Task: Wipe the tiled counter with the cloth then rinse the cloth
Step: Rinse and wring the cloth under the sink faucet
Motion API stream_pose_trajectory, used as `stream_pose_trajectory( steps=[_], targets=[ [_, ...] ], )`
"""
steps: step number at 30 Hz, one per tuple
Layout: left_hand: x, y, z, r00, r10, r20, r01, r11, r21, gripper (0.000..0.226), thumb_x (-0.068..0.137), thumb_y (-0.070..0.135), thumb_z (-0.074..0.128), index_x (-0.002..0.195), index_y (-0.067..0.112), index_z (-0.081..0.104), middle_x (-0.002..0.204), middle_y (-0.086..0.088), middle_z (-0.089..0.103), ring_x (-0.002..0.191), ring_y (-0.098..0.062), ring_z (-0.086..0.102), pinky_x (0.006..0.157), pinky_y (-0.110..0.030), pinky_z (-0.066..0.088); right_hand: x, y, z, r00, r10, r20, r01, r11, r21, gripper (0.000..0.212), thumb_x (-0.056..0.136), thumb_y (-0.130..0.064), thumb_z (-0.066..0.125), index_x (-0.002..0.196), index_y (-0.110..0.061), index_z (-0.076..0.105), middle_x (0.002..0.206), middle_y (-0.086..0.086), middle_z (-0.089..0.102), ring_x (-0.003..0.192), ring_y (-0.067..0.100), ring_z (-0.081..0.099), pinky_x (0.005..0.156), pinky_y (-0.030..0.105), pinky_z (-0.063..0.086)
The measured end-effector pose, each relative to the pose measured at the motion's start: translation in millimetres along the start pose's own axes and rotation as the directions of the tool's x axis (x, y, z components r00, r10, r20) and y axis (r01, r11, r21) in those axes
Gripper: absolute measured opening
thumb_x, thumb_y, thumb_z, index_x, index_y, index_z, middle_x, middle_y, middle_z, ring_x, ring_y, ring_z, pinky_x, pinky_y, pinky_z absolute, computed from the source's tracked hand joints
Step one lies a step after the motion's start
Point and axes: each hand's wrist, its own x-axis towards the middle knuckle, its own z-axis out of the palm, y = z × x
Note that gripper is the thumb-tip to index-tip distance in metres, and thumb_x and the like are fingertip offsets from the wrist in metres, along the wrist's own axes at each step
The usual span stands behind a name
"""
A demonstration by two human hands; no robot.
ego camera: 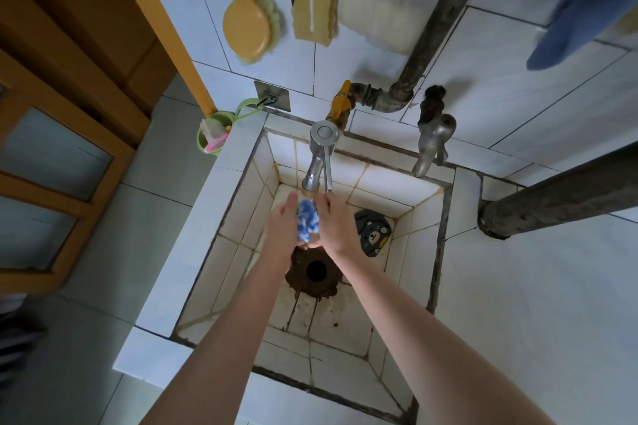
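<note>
The tiled sink (424, 252) is sunk into the white desk (518, 304). Above its drain, the left hand (281, 233) and right hand (336, 229) face each other with fingers nearly straight, pressing the blue-and-white cloth (307, 219) between the palms. The cloth's long axis points towards the tap spout (310, 179) just above, and both hands are equally near it.

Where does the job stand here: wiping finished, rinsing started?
Wiping looks over: the cloth is off the counter, pressed between the left hand and right hand under the faucet, over the sink. Rinsing is in hand, though running water is not clearly visible. Left: finish the rinse.
</note>
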Motion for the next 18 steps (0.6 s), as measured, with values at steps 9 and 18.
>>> stream_pose_trajectory(
  steps=[9, 18],
  targets=[
    [-10.6, -6.2, -11.5, 0.956, -0.055, 0.287, 0.212, 0.805, -0.554, 0.038, 0.097, 0.031, 0.043, 0.126, 0.009, 0.052, 0.116, -0.012, 0.061, 0.107, -0.025, 0.06, 0.08, -0.036, 0.052, -7.1, -37.3, -6.7, 0.945, 0.21, 0.251, -0.32, 0.754, 0.573, 0.01, 0.09, -0.015, 0.057, 0.084, -0.007, 0.058, 0.073, 0.005, 0.057, 0.068, 0.017, 0.055, 0.066, 0.026, 0.046],
    [-4.2, -2.9, -6.3, 0.999, 0.031, -0.006, -0.032, 0.969, -0.244, 0.021, 0.097, 0.029, 0.044, 0.099, 0.013, 0.058, 0.091, -0.012, 0.062, 0.075, -0.019, 0.059, 0.064, -0.027, 0.048, -17.8, -8.4, -0.1, 0.996, -0.034, 0.08, 0.001, 0.924, 0.382, 0.011, 0.09, -0.023, 0.06, 0.092, -0.014, 0.066, 0.091, 0.006, 0.068, 0.083, 0.011, 0.064, 0.068, 0.013, 0.049]
  ],
)
